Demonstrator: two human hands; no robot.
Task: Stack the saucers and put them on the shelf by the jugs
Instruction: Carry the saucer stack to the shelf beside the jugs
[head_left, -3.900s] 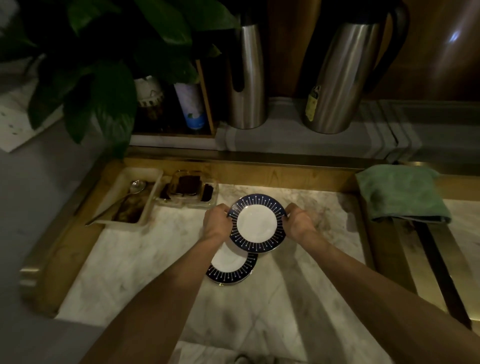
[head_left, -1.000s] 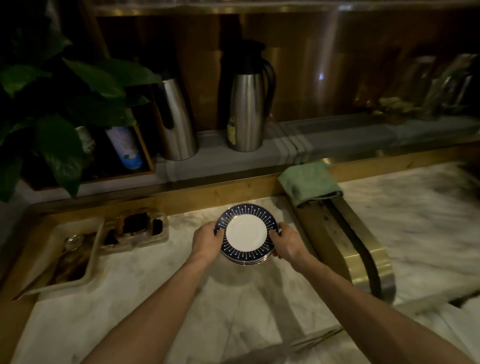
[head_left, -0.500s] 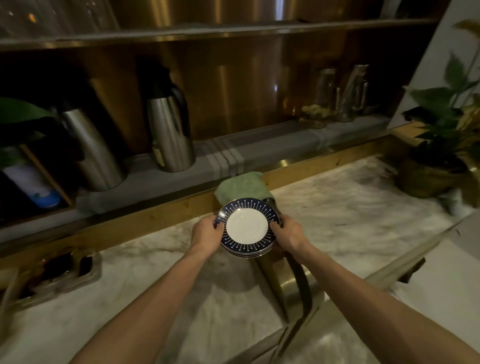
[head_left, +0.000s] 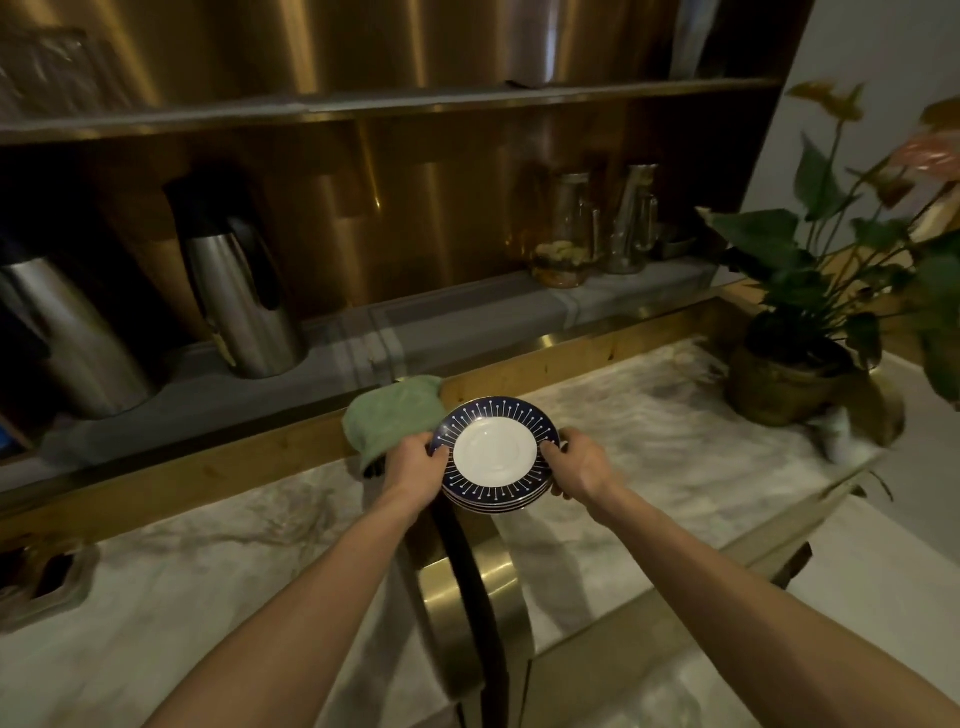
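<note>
The stack of saucers (head_left: 494, 457) shows a plain white centre ringed by a dark blue band, with thin white spokes ending in dots; the edges of several saucers show below the top one at the near side. The stack is held in the air above the marble desk (head_left: 649, 441), over a brass band that crosses the desk. The left hand (head_left: 415, 467) pinches the stack's left rim, thumb on top and fingers underneath, and the right hand (head_left: 576, 467) grips the right rim the same way.

Just behind the left hand a green cloth (head_left: 392, 415) is draped over the desk's wooden back edge. Beyond it runs the grey shelf (head_left: 467, 312). On its left stand two steel jugs (head_left: 236, 301) with black handles, upright and near each other. Farther right on the shelf stand glass jars (head_left: 569, 234); one holds something pale at the bottom, though what it is I cannot tell. A potted plant (head_left: 800, 332) in a brass pot sits on the desk at the right.
</note>
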